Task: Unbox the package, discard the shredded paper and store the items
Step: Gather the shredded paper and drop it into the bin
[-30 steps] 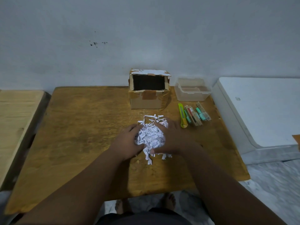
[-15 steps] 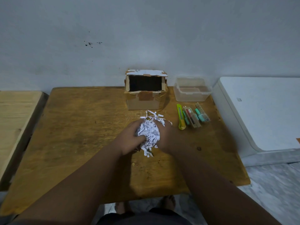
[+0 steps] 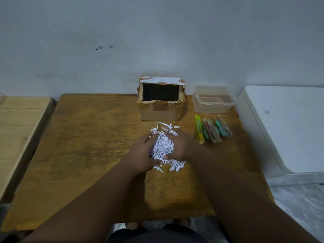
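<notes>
A ball of white shredded paper (image 3: 163, 147) sits on the wooden table (image 3: 84, 137), pressed between my left hand (image 3: 142, 155) and my right hand (image 3: 182, 146), both cupped around it. Loose strips stick out at the far side and lie under my wrists. Behind the paper stands the open cardboard box (image 3: 160, 100) with torn tape and a dark inside. To the right lie a yellow-green utility knife (image 3: 199, 127) and several small packaged items (image 3: 215, 129) side by side.
A clear plastic container (image 3: 213, 99) stands open at the back right, beside the box. A white appliance top (image 3: 287, 127) borders the table on the right. A lighter wooden surface (image 3: 19, 127) lies to the left. My feet show below the table's front edge.
My hands have kept squeezing the shredded paper into a tighter ball in the same spot. A few strips have dropped out at the near side. The camera has shifted slightly.
</notes>
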